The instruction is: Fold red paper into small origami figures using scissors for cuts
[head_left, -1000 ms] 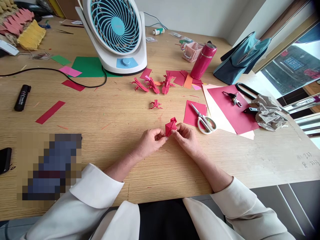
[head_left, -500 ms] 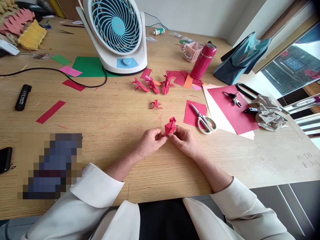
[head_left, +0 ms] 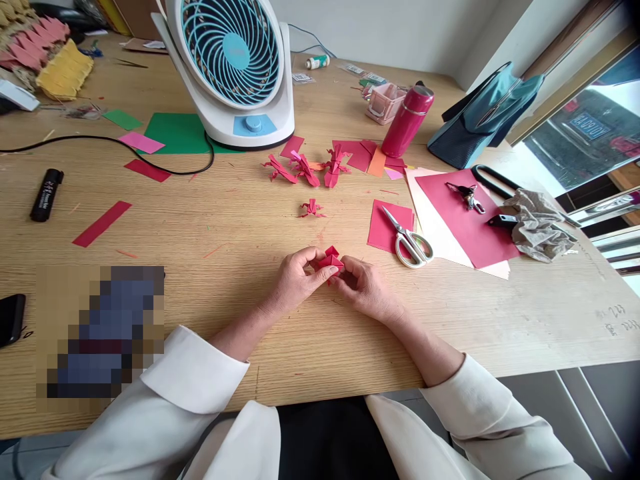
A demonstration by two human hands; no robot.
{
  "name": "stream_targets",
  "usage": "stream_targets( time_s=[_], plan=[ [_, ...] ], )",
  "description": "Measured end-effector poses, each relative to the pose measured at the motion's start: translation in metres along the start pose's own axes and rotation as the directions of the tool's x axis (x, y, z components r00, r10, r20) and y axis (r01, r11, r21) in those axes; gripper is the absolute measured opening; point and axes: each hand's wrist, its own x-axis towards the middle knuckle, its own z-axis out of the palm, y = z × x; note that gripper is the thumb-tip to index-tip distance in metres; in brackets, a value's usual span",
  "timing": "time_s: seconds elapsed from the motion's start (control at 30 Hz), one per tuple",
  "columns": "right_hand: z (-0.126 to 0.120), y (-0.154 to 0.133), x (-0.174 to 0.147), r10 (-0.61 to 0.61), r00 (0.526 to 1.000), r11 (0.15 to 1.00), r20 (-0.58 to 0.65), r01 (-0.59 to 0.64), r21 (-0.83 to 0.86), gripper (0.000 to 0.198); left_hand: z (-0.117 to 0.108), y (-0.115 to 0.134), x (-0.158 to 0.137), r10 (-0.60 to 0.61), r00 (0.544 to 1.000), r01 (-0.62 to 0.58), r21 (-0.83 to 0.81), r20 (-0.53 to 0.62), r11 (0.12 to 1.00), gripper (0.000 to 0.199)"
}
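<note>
A small folded red paper piece (head_left: 331, 259) sits low over the wooden table (head_left: 210, 220), pinched between my two hands. My left hand (head_left: 299, 279) grips its left side with thumb and fingers. My right hand (head_left: 364, 288) holds its right side, fingers curled over it. Much of the paper is hidden by my fingers. Beyond it lie a tiny finished red paper figure (head_left: 312, 209) and three larger ones (head_left: 305, 168).
White-handled scissors (head_left: 409, 241) rest on a red paper square (head_left: 384, 225) to the right. A blue-and-white fan (head_left: 233, 67), red bottle (head_left: 407, 121), teal bag (head_left: 484, 115), black marker (head_left: 46, 195), cable (head_left: 115, 141), paper scraps and a crumpled cloth (head_left: 537, 223) surround the area.
The red paper piece was standing up between my fingertips; now it is turned down flatter and lower, with both hands closed more tightly over it.
</note>
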Motion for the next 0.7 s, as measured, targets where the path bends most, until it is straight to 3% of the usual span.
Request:
stream_targets(
  time_s=[0.33, 0.7],
  plan=[
    [0.0, 0.0036, -0.0023, -0.059, 0.998, 0.994, 0.027, 0.056, 0.093, 0.024, -0.0022, -0.0013, 0.0002, -0.128, 0.989, 0.135, -0.11, 0.073, 0.985, 0.029],
    [-0.0023, 0.0029, 0.0001, -0.071, 0.997, 0.984, -0.04, 0.077, 0.158, 0.031, -0.0035, 0.0019, -0.0005, -0.06, 0.995, 0.058, 0.021, 0.078, 0.998, 0.024]
  ],
)
